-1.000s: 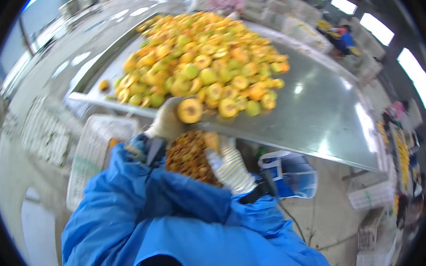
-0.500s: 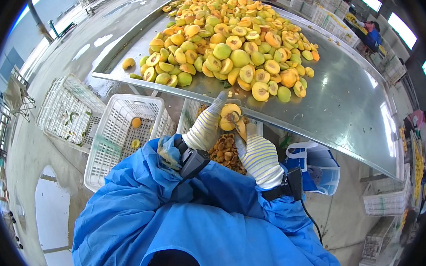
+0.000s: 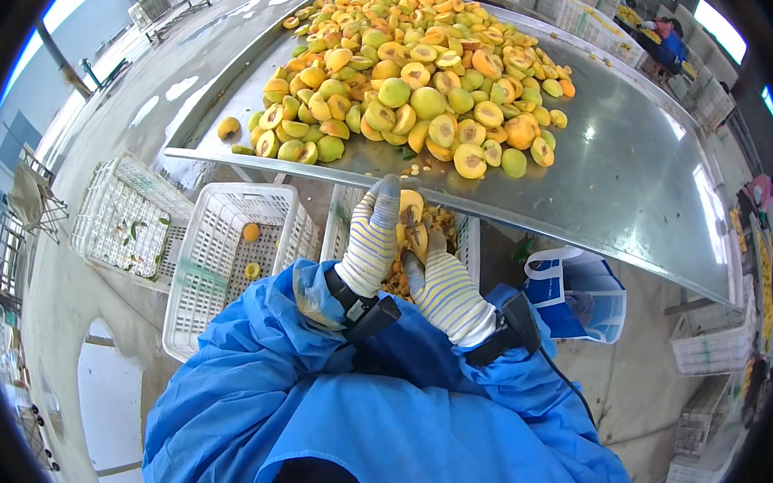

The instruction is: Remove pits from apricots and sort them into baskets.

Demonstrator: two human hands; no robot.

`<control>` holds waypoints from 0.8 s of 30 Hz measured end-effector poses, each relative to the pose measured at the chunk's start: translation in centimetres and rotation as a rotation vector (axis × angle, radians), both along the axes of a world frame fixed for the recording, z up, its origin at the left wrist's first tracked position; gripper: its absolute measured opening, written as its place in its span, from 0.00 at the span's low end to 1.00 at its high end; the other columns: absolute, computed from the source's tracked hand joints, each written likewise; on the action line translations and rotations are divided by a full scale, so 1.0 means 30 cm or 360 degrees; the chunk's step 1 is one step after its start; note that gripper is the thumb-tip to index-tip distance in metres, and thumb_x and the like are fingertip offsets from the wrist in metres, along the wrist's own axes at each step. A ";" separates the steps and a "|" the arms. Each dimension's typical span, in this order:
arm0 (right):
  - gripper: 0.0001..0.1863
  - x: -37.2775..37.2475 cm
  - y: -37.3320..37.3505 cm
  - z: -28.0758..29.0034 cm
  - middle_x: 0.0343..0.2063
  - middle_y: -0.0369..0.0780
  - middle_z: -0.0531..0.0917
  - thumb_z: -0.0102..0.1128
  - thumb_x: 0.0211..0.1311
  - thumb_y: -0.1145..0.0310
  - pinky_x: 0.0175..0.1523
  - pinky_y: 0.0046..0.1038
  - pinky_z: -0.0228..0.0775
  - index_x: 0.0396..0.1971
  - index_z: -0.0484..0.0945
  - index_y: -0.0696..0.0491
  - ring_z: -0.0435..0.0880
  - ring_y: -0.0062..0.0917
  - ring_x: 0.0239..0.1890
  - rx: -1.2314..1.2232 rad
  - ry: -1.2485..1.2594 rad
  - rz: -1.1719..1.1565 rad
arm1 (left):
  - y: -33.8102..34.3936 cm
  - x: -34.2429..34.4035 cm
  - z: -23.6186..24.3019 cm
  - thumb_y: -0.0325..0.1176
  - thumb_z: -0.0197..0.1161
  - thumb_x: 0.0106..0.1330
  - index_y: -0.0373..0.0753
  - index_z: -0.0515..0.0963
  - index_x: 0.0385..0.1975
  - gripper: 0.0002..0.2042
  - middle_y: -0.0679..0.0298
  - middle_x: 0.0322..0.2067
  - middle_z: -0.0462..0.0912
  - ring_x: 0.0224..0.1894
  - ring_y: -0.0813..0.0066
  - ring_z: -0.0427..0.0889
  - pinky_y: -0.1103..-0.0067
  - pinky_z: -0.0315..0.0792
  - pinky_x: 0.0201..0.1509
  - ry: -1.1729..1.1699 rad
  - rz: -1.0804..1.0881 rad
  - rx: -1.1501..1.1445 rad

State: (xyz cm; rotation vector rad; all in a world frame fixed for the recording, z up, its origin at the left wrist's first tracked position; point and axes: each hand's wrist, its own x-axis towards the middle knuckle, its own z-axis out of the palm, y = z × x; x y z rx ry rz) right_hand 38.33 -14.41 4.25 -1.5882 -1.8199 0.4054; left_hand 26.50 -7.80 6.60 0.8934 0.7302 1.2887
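Observation:
My left hand [image 3: 373, 232], in a striped knit glove, is closed round a yellow peach half [image 3: 411, 203] just beyond the near edge of the metal table. In my right hand [image 3: 450, 290], gloved the same way, is a small pitting tool [image 3: 420, 236], its tip at the peach's cut face; fingers partly hide it. Under both hands stands a white crate [image 3: 339, 221] holding brown and orange pieces that look like peach pits. A big heap of yellow-green peach halves [image 3: 429, 102] lies on the table [image 3: 614, 157], many showing their pits.
Left of me, a white plastic crate [image 3: 192, 257] holds a few fruit pieces, and another crate [image 3: 99, 226] holds some leaves. A blue and white bag [image 3: 611, 301] stands at right under the table edge. Farther right are stacked crates [image 3: 704, 346] and a person [image 3: 668, 46] in blue.
My left hand has turned the peach half so its cut face is seen more edge-on. The right hand has shifted slightly left and down, keeping the tool at the fruit.

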 end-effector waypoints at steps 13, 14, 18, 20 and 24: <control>0.17 0.094 0.015 0.116 0.18 0.31 0.70 0.55 0.68 0.56 0.14 0.19 0.58 0.50 0.71 0.50 0.66 0.15 0.11 -0.0883 0.1404 0.0592 | 0.071 0.001 0.004 0.47 0.59 0.68 0.37 0.79 0.44 0.18 0.63 0.36 0.84 0.36 0.76 0.83 0.79 0.78 0.41 0.0014 -0.0337 0.0089; 0.19 0.104 0.012 0.126 0.18 0.31 0.70 0.55 0.68 0.55 0.14 0.19 0.57 0.52 0.71 0.50 0.66 0.15 0.11 -0.0992 0.1438 0.0567 | 0.077 0.002 0.000 0.47 0.59 0.68 0.37 0.79 0.44 0.18 0.63 0.36 0.84 0.37 0.77 0.83 0.80 0.78 0.42 0.0072 -0.0317 0.0109; 0.19 0.103 0.002 0.146 0.17 0.31 0.70 0.55 0.67 0.55 0.13 0.19 0.57 0.52 0.71 0.50 0.66 0.15 0.10 -0.1318 0.1833 0.0494 | 0.070 0.006 0.004 0.47 0.60 0.68 0.36 0.77 0.48 0.20 0.61 0.40 0.83 0.38 0.75 0.82 0.78 0.78 0.45 0.0039 -0.0355 0.0163; 0.20 0.109 0.012 0.132 0.17 0.31 0.70 0.55 0.67 0.54 0.12 0.19 0.57 0.52 0.70 0.50 0.66 0.15 0.10 -0.1336 0.1969 0.0517 | 0.050 0.020 0.010 0.47 0.61 0.67 0.37 0.76 0.50 0.21 0.60 0.42 0.82 0.38 0.74 0.82 0.77 0.78 0.46 -0.0068 -0.0372 0.0163; 0.19 0.092 -0.004 0.151 0.17 0.32 0.70 0.55 0.67 0.54 0.13 0.19 0.57 0.51 0.71 0.50 0.66 0.16 0.10 -0.1282 0.1845 0.0491 | 0.036 0.006 0.019 0.44 0.65 0.64 0.38 0.74 0.52 0.22 0.59 0.44 0.82 0.39 0.73 0.82 0.77 0.78 0.47 -0.0035 -0.0366 0.0224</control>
